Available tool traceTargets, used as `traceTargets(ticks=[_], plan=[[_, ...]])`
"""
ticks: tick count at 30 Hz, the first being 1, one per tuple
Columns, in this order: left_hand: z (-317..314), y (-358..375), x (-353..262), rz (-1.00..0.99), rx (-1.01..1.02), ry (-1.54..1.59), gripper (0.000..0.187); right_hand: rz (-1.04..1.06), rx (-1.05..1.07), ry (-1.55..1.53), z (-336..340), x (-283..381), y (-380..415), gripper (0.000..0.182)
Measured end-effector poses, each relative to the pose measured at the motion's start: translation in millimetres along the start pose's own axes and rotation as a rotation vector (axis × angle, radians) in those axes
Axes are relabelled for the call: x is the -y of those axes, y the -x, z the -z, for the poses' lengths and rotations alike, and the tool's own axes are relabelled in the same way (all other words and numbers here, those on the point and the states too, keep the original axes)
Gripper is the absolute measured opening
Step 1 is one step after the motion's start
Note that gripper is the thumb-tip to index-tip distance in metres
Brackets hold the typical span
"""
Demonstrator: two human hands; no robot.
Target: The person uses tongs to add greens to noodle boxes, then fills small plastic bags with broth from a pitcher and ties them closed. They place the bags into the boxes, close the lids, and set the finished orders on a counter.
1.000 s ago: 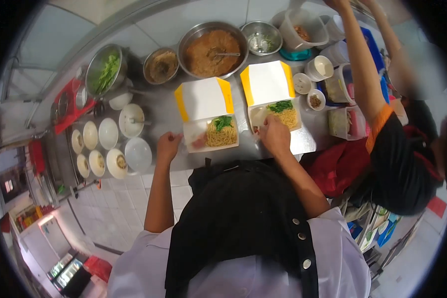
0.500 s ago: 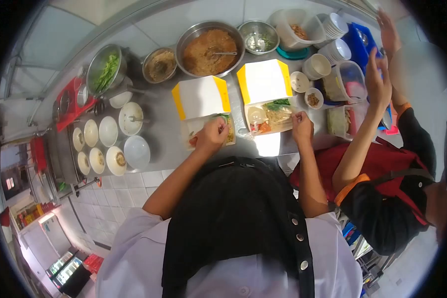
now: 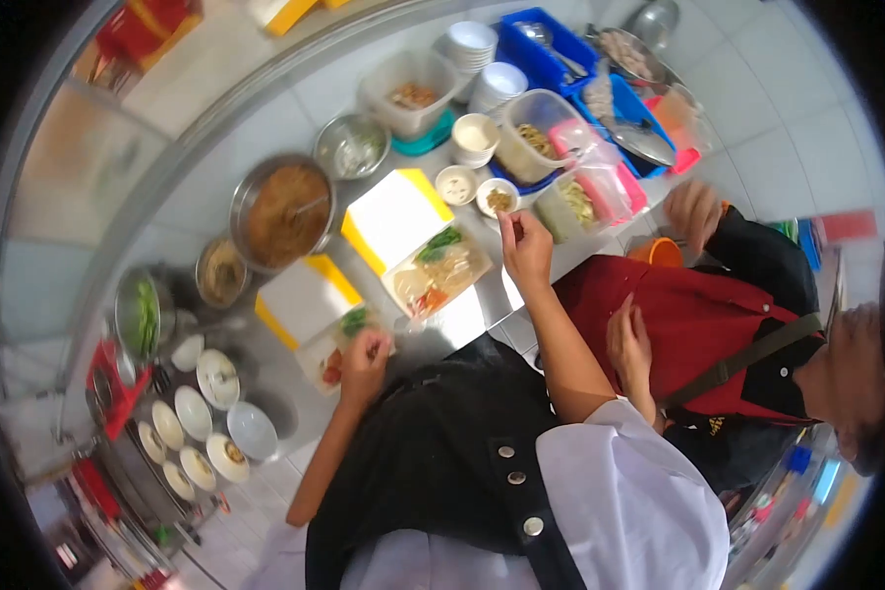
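My left hand [image 3: 366, 362], its fingers curled together, hovers over the food tray of the left white-and-yellow takeaway box [image 3: 305, 303]; whatever it may hold is hidden. Greens and reddish pieces show beside it. My right hand [image 3: 528, 248] is raised with bent, pinched fingers just in front of a small bowl of brownish bits [image 3: 500, 200]; anything between the fingertips is too small to name. Between my hands stands the right takeaway box [image 3: 393, 221], lid up, holding noodle-like food, leafy greens, orange-red pieces and a clear plastic bag [image 3: 425, 301].
Along the back stand a large steel bowl of brown food [image 3: 283, 211], smaller steel bowls and plastic tubs [image 3: 408, 93]. Several white bowls [image 3: 195, 413] cover the left end. Blue trays [image 3: 551, 49] lie at the far right. A co-worker in a red apron [image 3: 610, 285] stands close on my right.
The view has swung to the right. My right hand has left the right box and moved to the small bowl. My left hand stays over the left box. The co-worker's hands have come down.
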State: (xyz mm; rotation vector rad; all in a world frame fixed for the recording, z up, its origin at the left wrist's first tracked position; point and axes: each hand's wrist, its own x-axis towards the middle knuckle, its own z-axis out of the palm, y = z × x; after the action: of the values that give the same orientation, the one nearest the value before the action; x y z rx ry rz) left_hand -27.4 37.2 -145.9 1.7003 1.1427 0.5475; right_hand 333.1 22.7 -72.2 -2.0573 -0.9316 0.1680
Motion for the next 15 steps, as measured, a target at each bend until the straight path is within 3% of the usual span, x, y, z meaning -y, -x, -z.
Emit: traceTargets(ticks=[2,3,5,7,11,13,15], plan=[[10.4,8.8,-18.3,0.038,0.147,-0.064,0.031,-0.026,-0.027,0.034,20.4,3.6,-21.2,0.022],[14.6,11.5,-30.5,0.021,0.216,-0.113,0.036,0.025,-0.19,-0.019,29.7,0.9,-38.6,0.024],[17.3,15.2,-57.4,0.263,0.367,-0.048,0.037,0.11,-0.452,-0.05,47.5,-16.4,-81.0,0.026],[8.7,18.8,-52.7,0.216,0.42,0.011,0.032,0.039,-0.569,-0.053,73.6,-40.3,-124.6,0.022],[-14.9,22.4,-76.2,0.231,0.499,0.083,0.02,-0.07,-0.407,0.235,110.5,-124.6,-210.5,0.019],[-28.1,25.5,-78.4,0.285,0.448,0.108,0.018,0.158,-0.219,0.631,110.6,-153.7,-251.1,0.021],[-40.4,26.9,-83.6,0.335,0.385,0.139,0.016,0.282,-0.153,0.766,105.8,-158.3,-272.5,0.021]])
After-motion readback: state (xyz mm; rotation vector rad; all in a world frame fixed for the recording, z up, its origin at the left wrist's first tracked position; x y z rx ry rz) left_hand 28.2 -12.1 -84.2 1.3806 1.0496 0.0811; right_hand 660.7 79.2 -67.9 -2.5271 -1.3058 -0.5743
